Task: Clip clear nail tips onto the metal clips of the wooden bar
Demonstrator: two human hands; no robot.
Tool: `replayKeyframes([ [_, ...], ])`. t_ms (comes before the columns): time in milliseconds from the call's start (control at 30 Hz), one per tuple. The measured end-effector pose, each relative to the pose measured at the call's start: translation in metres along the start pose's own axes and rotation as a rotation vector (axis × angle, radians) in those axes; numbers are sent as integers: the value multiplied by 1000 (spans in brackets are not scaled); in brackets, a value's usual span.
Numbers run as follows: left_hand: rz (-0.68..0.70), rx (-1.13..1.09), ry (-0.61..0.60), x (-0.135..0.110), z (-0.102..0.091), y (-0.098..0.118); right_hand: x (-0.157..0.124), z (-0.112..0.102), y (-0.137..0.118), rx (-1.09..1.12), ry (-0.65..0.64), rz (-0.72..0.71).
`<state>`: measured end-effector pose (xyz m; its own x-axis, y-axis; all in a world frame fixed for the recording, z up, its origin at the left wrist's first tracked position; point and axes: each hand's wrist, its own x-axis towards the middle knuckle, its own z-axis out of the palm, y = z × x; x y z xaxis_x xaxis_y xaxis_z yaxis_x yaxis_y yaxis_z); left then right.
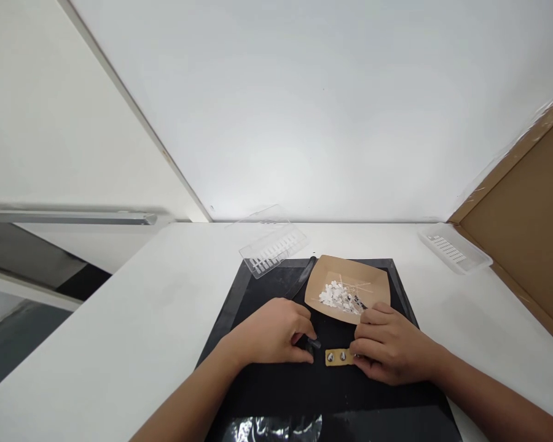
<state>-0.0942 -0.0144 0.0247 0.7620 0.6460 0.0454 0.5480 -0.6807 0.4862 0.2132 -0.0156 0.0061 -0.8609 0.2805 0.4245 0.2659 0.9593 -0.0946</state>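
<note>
My left hand (281, 331) is curled over the black mat (276, 390), with thumb and fingertips bent around a small dark piece (315, 344). My right hand (394, 344) is closed at the right end of a small tan strip (336, 357), which lies on the mat and carries shiny round metal-looking pieces. Its fingers cover that end of the strip. Beyond its knuckles, a thin dark-and-silver item (360, 302) shows over the brown paper tray (317, 294); whether the hand holds it I cannot tell. The tray contains a heap of small white pieces (338, 296) and thin pale sticks.
A clear hinged plastic case (271, 248) with white pieces inside stands open behind the mat. A dark curved strip (303, 277) lies left of the tray. At the right is a translucent plastic box (456, 248), close to a brown cardboard panel (525, 227).
</note>
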Motion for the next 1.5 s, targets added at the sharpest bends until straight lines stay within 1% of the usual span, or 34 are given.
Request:
replayKeyframes([
  [167, -33, -32, -76, 3, 2, 2, 1, 1, -1, 14, -17, -25],
  [500, -105, -61, -142, 4, -1, 12, 2, 0, -1, 61, -24, -18],
  [633, -122, -43, -141, 3, -1, 16, 2, -1, -1, 63, -9, -13],
  [767, -104, -26, -112, 3, 1, 17, 2, -1, -1, 64, -8, 0],
  [967, -84, 82, -96, 5, 5, 20, 1, 1, -1, 76, -19, 24],
  [1067, -98, 71, -113, 5, 5, 20, 2, 1, -1, 74, -14, 32],
  [1233, -172, 42, -151, 6, 2, 20, 2, 1, -1, 82, -4, 32],
  [1400, -173, 29, -157, 6, 1, 19, 2, 0, -1, 100, 10, 35],
  [1500, -190, 19, -161, 5, -1, 20, 1, -2, -1, 164, 25, 51],
])
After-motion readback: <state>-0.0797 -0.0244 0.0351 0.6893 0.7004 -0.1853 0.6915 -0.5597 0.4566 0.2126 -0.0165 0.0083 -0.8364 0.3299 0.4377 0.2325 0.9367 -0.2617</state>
